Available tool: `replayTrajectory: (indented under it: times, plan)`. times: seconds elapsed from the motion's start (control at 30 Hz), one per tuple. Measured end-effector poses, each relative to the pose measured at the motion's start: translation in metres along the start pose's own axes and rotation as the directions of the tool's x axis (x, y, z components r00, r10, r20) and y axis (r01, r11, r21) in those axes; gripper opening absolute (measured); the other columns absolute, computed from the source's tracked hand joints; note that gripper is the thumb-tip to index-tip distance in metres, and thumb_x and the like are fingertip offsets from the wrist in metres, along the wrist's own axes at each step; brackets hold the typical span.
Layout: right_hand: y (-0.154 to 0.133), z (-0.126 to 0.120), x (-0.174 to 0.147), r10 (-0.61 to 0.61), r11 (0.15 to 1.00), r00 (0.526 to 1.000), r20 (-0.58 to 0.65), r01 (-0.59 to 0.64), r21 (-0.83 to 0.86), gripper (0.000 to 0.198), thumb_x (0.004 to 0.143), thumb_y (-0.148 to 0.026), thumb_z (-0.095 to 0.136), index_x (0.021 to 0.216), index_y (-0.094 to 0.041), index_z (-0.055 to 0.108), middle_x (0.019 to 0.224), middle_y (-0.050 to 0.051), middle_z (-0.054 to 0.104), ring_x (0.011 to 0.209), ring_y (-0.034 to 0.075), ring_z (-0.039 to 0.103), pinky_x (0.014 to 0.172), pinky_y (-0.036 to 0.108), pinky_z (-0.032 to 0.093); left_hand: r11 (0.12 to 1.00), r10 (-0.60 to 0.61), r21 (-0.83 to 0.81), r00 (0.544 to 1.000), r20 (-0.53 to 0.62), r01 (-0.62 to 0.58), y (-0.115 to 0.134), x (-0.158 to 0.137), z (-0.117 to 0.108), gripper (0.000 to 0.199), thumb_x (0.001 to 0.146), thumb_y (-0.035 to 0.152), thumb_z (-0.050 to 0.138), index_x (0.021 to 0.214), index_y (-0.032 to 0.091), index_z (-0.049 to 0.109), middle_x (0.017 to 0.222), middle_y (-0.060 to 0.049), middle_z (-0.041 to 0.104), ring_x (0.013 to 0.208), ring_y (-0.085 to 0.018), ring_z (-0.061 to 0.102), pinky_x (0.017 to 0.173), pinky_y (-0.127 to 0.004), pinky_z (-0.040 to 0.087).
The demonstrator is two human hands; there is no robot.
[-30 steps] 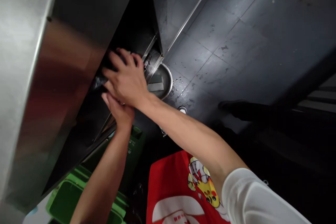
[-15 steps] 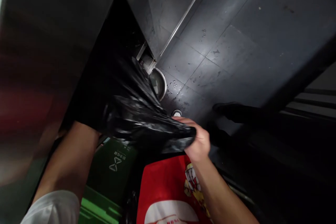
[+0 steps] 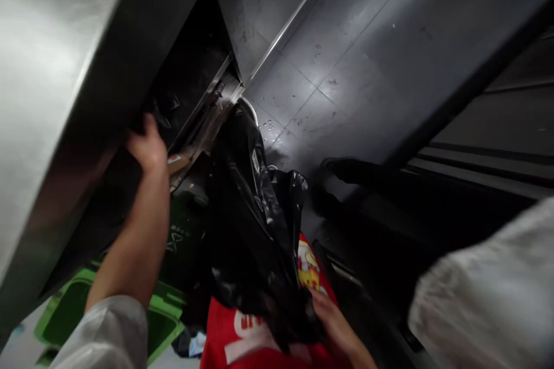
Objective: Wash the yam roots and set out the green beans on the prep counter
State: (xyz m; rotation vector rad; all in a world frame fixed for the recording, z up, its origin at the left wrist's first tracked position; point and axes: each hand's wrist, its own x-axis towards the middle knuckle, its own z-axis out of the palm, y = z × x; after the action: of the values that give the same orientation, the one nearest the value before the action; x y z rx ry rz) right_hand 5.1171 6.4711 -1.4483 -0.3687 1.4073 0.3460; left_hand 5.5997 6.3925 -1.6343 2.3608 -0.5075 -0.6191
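Half a second ago the right hand (image 3: 331,314) held the black plastic bag (image 3: 255,230) out in front of the chest; now it has dropped low, near the bottom edge of the view, and the bag hangs in a long crumpled fold from beside the cabinet opening down to that hand. Its fingers are curled into the bag's lower end, gripping the plastic against the red apron (image 3: 255,337). Meanwhile the left hand (image 3: 149,147) has gone up to the dark opening under the steel counter (image 3: 52,69), where it was out of sight before. It rests against the lower edge of that opening, fingers folded over something dark inside; whether it grips anything I cannot tell. Below the left forearm stands a green bin (image 3: 82,311), at the bottom left. Wet grey floor tiles (image 3: 329,86) lie beyond the bag, with a white sleeve (image 3: 489,288) blurred at the right edge.
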Motion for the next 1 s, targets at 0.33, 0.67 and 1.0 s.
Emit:
replayTrajectory:
  times: [0.33, 0.67, 1.0]
  plan:
    - [-0.157, 0.051, -0.107, -0.721, 0.592, 0.69, 0.061, 0.66, -0.462, 0.058, 0.094, -0.061, 0.056, 0.135, -0.022, 0.071, 0.142, 0.009, 0.066, 0.138, 0.03, 0.056, 0.124, 0.047, 0.035, 0.855, 0.423, -0.517, 0.516, 0.745, 0.045, 0.074, -0.293, -0.114, 0.115, 0.073, 0.083, 0.071, 0.162, 0.019, 0.036, 0.171, -0.02, 0.023, 0.159, -0.038, 0.022, 0.131, -0.054, 0.02]
    - [-0.259, 0.18, -0.322, -0.989, -0.142, -0.118, 0.085, 0.9, -0.412, 0.038, 0.097, -0.057, 0.055, 0.09, -0.021, 0.066, 0.08, -0.001, 0.062, 0.08, 0.017, 0.061, 0.075, 0.029, 0.052, 0.728, 0.448, -0.431, 0.846, -0.289, -0.533, 0.204, -0.308, -0.202, 0.085, 0.076, 0.05, 0.085, 0.147, 0.019, 0.048, 0.154, -0.02, 0.046, 0.146, -0.034, 0.044, 0.122, -0.051, 0.038]
    - [-0.3, 0.139, -0.482, -0.893, -0.45, -0.149, 0.425, 0.257, -0.855, 0.034, 0.091, -0.047, 0.069, 0.088, -0.014, 0.075, 0.08, 0.003, 0.069, 0.081, 0.017, 0.063, 0.074, 0.029, 0.045, 0.763, 0.478, -0.482, 0.878, -0.028, -0.431, 0.265, -0.208, -0.379, 0.017, 0.075, 0.029, 0.078, 0.078, 0.015, 0.07, 0.073, 0.0, 0.066, 0.071, -0.016, 0.057, 0.073, -0.027, 0.045]
